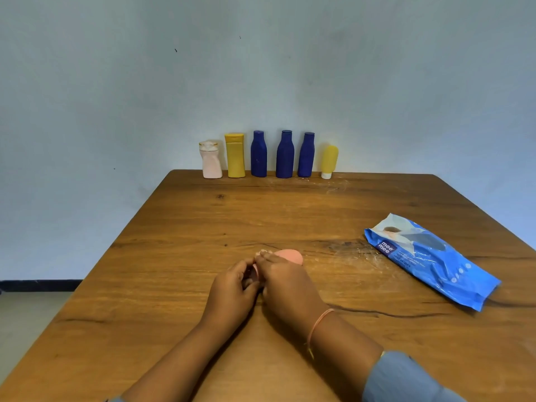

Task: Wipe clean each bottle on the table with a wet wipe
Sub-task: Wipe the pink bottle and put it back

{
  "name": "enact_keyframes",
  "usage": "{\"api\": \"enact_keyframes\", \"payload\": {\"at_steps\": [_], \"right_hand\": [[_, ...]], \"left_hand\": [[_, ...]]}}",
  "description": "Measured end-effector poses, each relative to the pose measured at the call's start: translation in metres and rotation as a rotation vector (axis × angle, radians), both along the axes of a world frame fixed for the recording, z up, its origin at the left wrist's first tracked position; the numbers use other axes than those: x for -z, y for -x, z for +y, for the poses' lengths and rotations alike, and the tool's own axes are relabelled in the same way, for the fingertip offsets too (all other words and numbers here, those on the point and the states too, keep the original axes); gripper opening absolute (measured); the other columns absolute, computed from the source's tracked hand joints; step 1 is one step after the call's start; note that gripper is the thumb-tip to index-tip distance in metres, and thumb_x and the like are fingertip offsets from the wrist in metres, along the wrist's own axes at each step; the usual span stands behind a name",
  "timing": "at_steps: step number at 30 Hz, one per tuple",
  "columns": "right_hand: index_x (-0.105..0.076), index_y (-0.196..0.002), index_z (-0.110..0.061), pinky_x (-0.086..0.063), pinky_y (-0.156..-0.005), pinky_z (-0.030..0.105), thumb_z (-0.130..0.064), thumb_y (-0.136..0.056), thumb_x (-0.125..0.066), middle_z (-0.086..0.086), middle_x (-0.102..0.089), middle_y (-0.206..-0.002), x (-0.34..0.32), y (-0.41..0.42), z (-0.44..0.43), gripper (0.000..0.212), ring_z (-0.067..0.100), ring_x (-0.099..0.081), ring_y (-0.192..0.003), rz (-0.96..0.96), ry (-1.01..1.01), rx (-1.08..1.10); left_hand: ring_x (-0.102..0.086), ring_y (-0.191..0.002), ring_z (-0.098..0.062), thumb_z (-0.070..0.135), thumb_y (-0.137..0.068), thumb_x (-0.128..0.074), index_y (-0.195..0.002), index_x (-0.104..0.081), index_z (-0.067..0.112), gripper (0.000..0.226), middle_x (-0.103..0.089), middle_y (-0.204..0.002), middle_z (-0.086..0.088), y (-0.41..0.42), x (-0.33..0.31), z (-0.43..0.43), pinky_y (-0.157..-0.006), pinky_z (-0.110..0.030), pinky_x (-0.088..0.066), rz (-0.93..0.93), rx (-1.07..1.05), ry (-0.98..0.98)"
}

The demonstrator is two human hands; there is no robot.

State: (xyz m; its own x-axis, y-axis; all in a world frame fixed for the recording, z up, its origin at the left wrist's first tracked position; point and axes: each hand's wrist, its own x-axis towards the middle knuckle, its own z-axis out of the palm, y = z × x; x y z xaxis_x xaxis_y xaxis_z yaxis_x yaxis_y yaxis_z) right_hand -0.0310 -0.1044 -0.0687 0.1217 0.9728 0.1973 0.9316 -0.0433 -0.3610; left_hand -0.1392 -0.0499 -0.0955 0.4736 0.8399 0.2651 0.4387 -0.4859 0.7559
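**Both hands on the peach bottle**

We have our left hand [232,288] and right hand [282,282] together on a small peach bottle [290,255] lying on the bench [179,285] close to us. Both grips are closed around it. We cannot see a wipe in our fingers; it may be hidden under them.

Six more bottles stand in a row at the far edge: a pink bottle [211,163], a yellow bottle [235,155], three blue bottles [285,154] and a small yellow tube [329,161]. The blue wipes pack [432,259] lies well off to our right.

What could go wrong? The peach bottle is round and may be wet, so it could slip and roll away. When we reach for the far row, the bottles stand close together, so bumping one could knock over its neighbours.
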Motion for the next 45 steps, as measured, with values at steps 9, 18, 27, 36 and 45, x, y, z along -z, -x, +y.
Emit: {"api": "enact_keyframes", "payload": {"at_steps": [9, 18, 27, 36, 45], "right_hand": [[-0.053, -0.128, -0.017, -0.047, -0.089, 0.032, -0.012, -0.085, -0.046, 0.009, -0.064, -0.116, 0.004, -0.055, 0.002, 0.043, 0.026, -0.059, -0.106, -0.003, 0.104, 0.288], [-0.034, -0.142, -0.007, -0.014, -0.113, 0.022, -0.007, -0.092, -0.04, 0.011, -0.033, -0.149, 0.005, 0.021, -0.003, 0.05, 0.019, -0.028, -0.138, 0.047, -0.084, -0.009], [-0.037, -0.141, -0.013, -0.027, -0.105, 0.021, -0.007, -0.086, -0.046, 0.008, -0.042, -0.144, 0.01, -0.041, 0.0, 0.057, 0.019, -0.041, -0.13, -0.016, 0.012, 0.24], [-0.064, -0.115, -0.004, -0.045, -0.095, 0.031, -0.007, -0.067, -0.054, 0.014, -0.064, -0.117, 0.024, 0.021, -0.001, 0.049, 0.023, -0.062, -0.109, -0.022, -0.226, 0.058], [-0.057, -0.126, -0.018, -0.043, -0.093, 0.026, -0.009, -0.087, -0.047, 0.005, -0.064, -0.121, 0.001, -0.054, -0.002, 0.041, 0.02, -0.058, -0.11, 0.146, -0.033, 0.315]], "left_hand": [[-0.06, -0.098, -0.005, 0.011, -0.076, -0.072, -0.119, -0.06, 0.019, 0.045, -0.066, -0.11, 0.003, -0.002, 0.007, 0.004, -0.077, -0.001, -0.038, -0.01, -0.023, 0.008], [-0.052, -0.066, 0.017, 0.004, -0.084, -0.06, -0.108, -0.064, 0.015, 0.027, -0.064, -0.086, 0.014, -0.001, -0.001, 0.0, -0.063, 0.002, -0.038, -0.04, -0.026, 0.021], [-0.052, -0.071, 0.018, 0.004, -0.076, -0.071, -0.114, -0.062, 0.012, 0.041, -0.061, -0.091, 0.01, -0.005, -0.002, -0.001, -0.064, 0.004, -0.037, -0.092, -0.031, 0.084], [-0.055, -0.074, 0.023, 0.001, -0.084, -0.059, -0.109, -0.063, 0.017, 0.03, -0.064, -0.086, 0.016, -0.002, -0.003, 0.0, -0.065, 0.002, -0.04, -0.079, -0.014, 0.106], [-0.056, -0.078, 0.015, 0.01, -0.078, -0.071, -0.112, -0.061, 0.012, 0.036, -0.058, -0.095, 0.012, -0.005, -0.002, -0.001, -0.066, 0.002, -0.041, -0.147, -0.026, 0.16]]}}
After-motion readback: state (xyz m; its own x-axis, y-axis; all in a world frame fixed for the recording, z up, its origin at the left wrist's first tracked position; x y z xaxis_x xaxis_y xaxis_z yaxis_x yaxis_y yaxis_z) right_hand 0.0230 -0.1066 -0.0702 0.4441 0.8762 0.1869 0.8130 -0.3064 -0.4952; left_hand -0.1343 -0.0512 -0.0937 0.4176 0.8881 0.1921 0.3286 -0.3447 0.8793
